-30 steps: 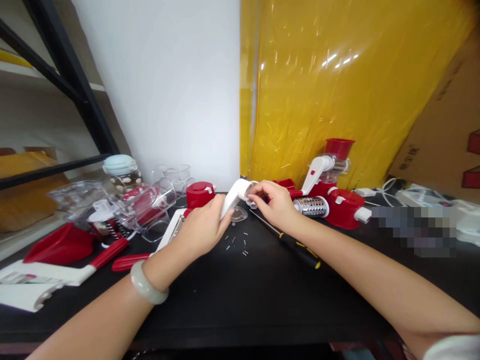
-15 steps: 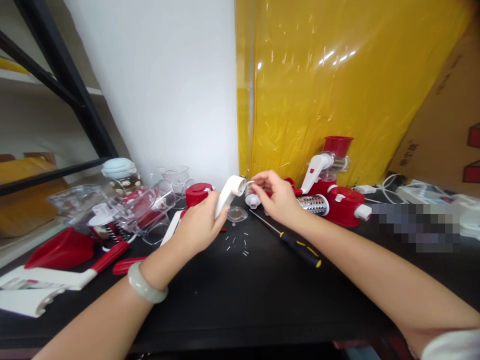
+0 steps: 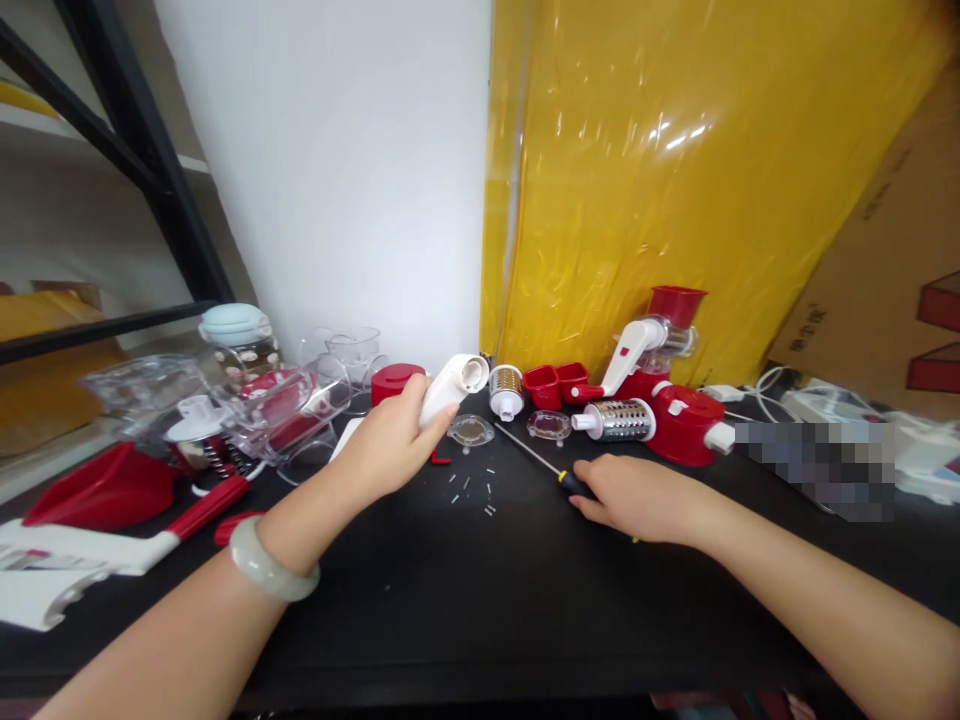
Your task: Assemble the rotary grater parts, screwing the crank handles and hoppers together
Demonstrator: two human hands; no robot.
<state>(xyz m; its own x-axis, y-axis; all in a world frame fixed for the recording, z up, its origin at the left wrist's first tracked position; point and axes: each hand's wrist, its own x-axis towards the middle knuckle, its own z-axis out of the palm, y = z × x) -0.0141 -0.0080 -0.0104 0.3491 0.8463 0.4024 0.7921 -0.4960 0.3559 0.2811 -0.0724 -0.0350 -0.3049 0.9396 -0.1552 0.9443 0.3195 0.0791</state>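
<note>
My left hand [image 3: 394, 435] is closed round a white plastic crank handle [image 3: 448, 388], whose round socket end faces right, above the black table. Lower and to the right, my right hand [image 3: 645, 495] has its fingers on the black-and-yellow grip of a screwdriver [image 3: 534, 452], which lies on the table with its shaft pointing away to the left. Most of the grip is hidden under the hand. Several small screws [image 3: 466, 484] lie scattered between the hands. Two clear plastic discs [image 3: 471, 432] rest behind them, and a small red piece [image 3: 442, 461] lies near my left fingers.
Grater drums [image 3: 624, 420], a red base [image 3: 684, 425] and an assembled rotary grater [image 3: 637, 345] stand at the right. Clear housings [image 3: 292, 400], a red scoop [image 3: 105, 490] and white frame parts [image 3: 82, 550] crowd the left. A yellow-wrapped panel [image 3: 675, 180] rises behind.
My right hand has moved from beside the crank handle's socket down and right onto the screwdriver grip. My left hand still holds the crank handle, now turned slightly. The view has shifted a little.
</note>
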